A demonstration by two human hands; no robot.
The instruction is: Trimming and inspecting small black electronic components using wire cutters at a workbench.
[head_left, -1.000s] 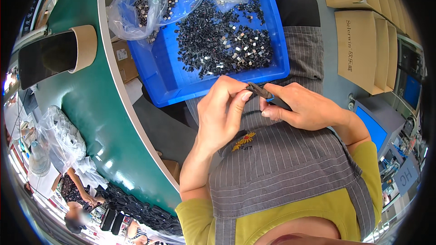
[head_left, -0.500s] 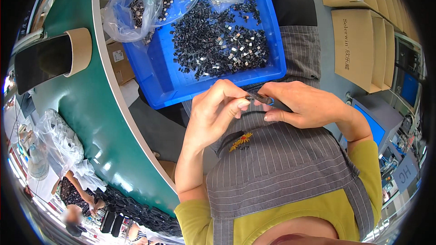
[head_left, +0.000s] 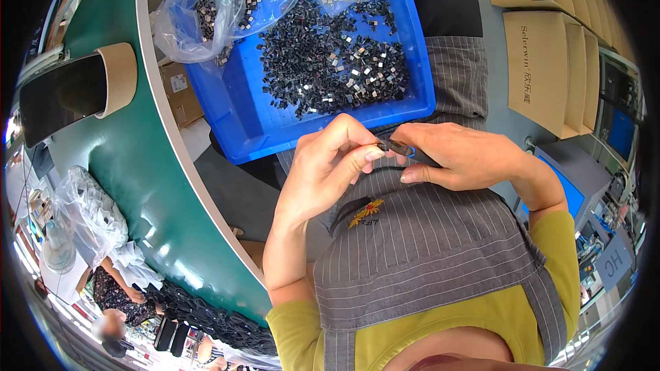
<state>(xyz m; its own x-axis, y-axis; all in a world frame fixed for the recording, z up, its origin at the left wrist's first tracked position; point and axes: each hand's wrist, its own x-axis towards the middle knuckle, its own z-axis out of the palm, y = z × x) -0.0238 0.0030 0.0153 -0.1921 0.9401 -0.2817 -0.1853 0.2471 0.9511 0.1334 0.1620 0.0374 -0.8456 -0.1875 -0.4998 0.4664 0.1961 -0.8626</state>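
Observation:
My left hand (head_left: 328,165) pinches a small black part (head_left: 380,145) between thumb and forefinger, above my lap. My right hand (head_left: 460,156) is closed round a small pair of pliers (head_left: 400,147) with dark jaws and a touch of blue at the handles. The pliers' tips meet the part at my left fingertips; whether the jaws grip it is too small to tell. Just beyond both hands, a blue plastic tray (head_left: 247,153) holds a heap of small black parts (head_left: 309,62), many with shiny metal ends. Clear plastic bags (head_left: 189,20) with similar parts lie across its far side.
On the left runs a green-topped table (head_left: 182,227) with a pale edge. It carries a phone (head_left: 65,96) on a cardboard ring (head_left: 122,79) and a pile of black cables (head_left: 213,319), near which another person's arm (head_left: 122,280) shows. Cardboard boxes (head_left: 546,69) stand at the right.
My left hand has shifted very slightly, with the part still pinched at the pliers' tips. The other person's arm by the table has moved a little.

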